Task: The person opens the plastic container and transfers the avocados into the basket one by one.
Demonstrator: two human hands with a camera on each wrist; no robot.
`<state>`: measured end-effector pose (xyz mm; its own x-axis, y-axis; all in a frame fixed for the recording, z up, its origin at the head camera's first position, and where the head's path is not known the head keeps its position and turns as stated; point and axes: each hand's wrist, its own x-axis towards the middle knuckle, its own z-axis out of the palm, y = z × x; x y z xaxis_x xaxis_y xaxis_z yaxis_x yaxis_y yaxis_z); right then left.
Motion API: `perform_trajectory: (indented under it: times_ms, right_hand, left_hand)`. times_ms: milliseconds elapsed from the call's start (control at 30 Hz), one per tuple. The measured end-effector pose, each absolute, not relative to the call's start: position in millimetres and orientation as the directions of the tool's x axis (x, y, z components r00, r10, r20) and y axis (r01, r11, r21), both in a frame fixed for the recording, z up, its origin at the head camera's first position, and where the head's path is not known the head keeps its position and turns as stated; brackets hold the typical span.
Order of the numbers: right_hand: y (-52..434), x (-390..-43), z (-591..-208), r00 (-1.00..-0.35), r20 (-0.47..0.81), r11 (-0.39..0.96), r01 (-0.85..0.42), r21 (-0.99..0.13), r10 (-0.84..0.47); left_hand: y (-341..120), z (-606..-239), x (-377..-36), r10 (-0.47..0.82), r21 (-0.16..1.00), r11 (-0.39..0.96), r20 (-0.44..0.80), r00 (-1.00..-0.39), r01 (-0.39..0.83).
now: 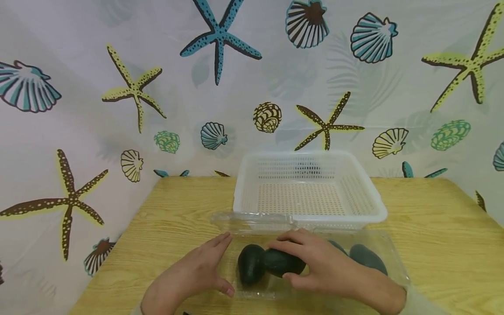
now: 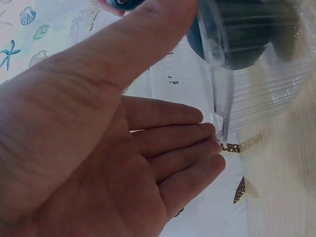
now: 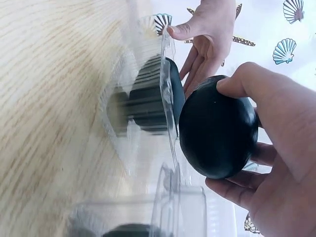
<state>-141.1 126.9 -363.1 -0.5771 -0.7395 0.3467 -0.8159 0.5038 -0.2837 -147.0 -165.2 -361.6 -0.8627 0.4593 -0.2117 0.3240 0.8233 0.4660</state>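
Note:
My right hand (image 1: 323, 260) grips a smooth, dark green avocado (image 1: 281, 262) between thumb and fingers. It is held over a clear plastic box (image 1: 257, 295). Another dark avocado (image 1: 250, 266) lies inside that box, just left of the held one. On the box's left side is my left hand (image 1: 197, 267), thumb apart and fingers extended, holding nothing. In the left wrist view, its fingertips (image 2: 215, 163) are right at the box's rim. The right wrist view shows the held avocado (image 3: 218, 129) beside the rim, above the box's ribbed wall.
To the right, partly behind my right forearm, a second clear plastic box (image 1: 395, 253) contains dark avocados (image 1: 368, 258). A white perforated basket (image 1: 378, 212) stands behind the boxes on the wooden table (image 1: 189, 205). A cloth with shells and starfish (image 1: 248, 87) hangs at the back.

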Motion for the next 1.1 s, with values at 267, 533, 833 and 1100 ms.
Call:
perform_trajectory:
  times_ms: [267, 533, 833, 1100]
  right_hand:
    - [145.9, -137.6, -357.7, -0.646, 0.323, 0.559, -0.762, -0.327, -0.692]
    - [169.9, -138.8, -344.5, -0.675, 0.365, 0.623, -0.736, -0.266, -0.641]
    - [192.8, -146.9, -341.2, -0.641, 0.450, 0.646, -0.745, -0.168, -0.622]
    - [204.8, -151.8, -334.3, -0.673, 0.462, 0.687, -0.706, -0.169, -0.578]
  left_hand:
    - [-165.1, -363.0, -144.8, 0.463, 0.466, 0.821, -0.206, -0.862, 0.329]
    - [-164.7, -361.9, -145.1, 0.448, 0.449, 0.834, -0.210, -0.869, 0.321]
    - [-165.0, -360.4, -145.9, 0.448, 0.446, 0.836, -0.217, -0.867, 0.320]
    - [-164.3, -359.9, -145.9, 0.448, 0.446, 0.836, -0.219, -0.867, 0.319]
